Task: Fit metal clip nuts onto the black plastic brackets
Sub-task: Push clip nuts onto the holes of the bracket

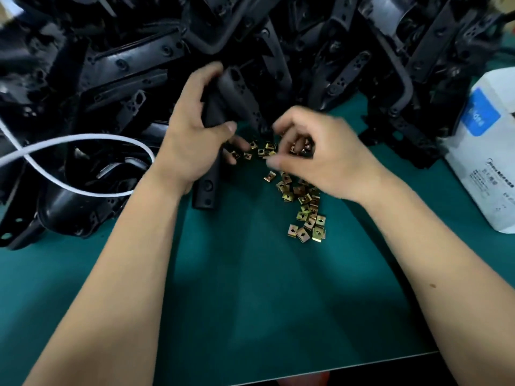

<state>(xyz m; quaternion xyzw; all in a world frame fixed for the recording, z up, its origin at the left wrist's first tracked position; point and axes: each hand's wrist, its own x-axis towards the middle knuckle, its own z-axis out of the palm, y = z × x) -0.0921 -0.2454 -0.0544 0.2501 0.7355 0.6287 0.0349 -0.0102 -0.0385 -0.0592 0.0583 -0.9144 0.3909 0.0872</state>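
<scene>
My left hand [192, 129] grips a long black plastic bracket [223, 107] around its middle, thumb across the front; the bracket's lower end [205, 190] rests on the green mat. My right hand [315, 151] hovers just right of the bracket with fingers curled, holding a few brass-coloured clip nuts [302, 147] inside the fingers. Several loose clip nuts [305, 210] lie scattered on the mat under and below the right hand, and a few more [262, 150] lie between the two hands.
A big heap of black brackets [125, 59] fills the back and left of the green mat [250, 288]. A white cable [83, 140] loops over the left heap. A white and blue bag [485, 151] stands at the right. The mat's front edge runs along the bottom.
</scene>
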